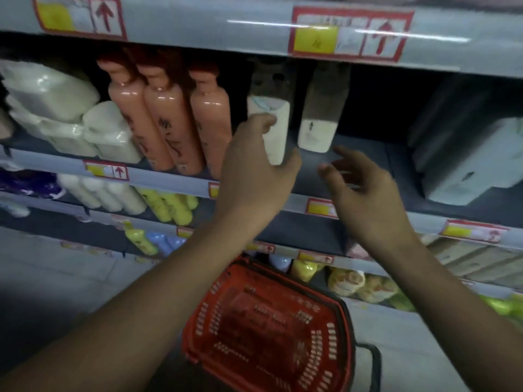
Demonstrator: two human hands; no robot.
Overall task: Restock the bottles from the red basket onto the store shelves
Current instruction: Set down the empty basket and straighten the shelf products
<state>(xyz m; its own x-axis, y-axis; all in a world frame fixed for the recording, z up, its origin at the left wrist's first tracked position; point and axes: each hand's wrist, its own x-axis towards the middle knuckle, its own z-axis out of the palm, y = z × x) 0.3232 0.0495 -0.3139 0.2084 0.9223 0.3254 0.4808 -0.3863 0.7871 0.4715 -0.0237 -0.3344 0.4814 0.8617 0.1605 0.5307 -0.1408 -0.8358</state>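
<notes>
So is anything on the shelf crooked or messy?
A little. The three orange bottles lean sideways instead of standing straight. The left hand is on a white bottle; the red basket looks empty.

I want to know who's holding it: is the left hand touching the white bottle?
Touching. The head view shows the left hand wrapped around the white bottle on the shelf.

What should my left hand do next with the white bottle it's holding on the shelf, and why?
Probably let go once the bottle stands steady. The left hand is wrapped around the white bottle, which looks upright on the shelf beside the peach bottles. The right hand is open and holds nothing, and the red basket looks empty, though the picture is blurred.
</notes>
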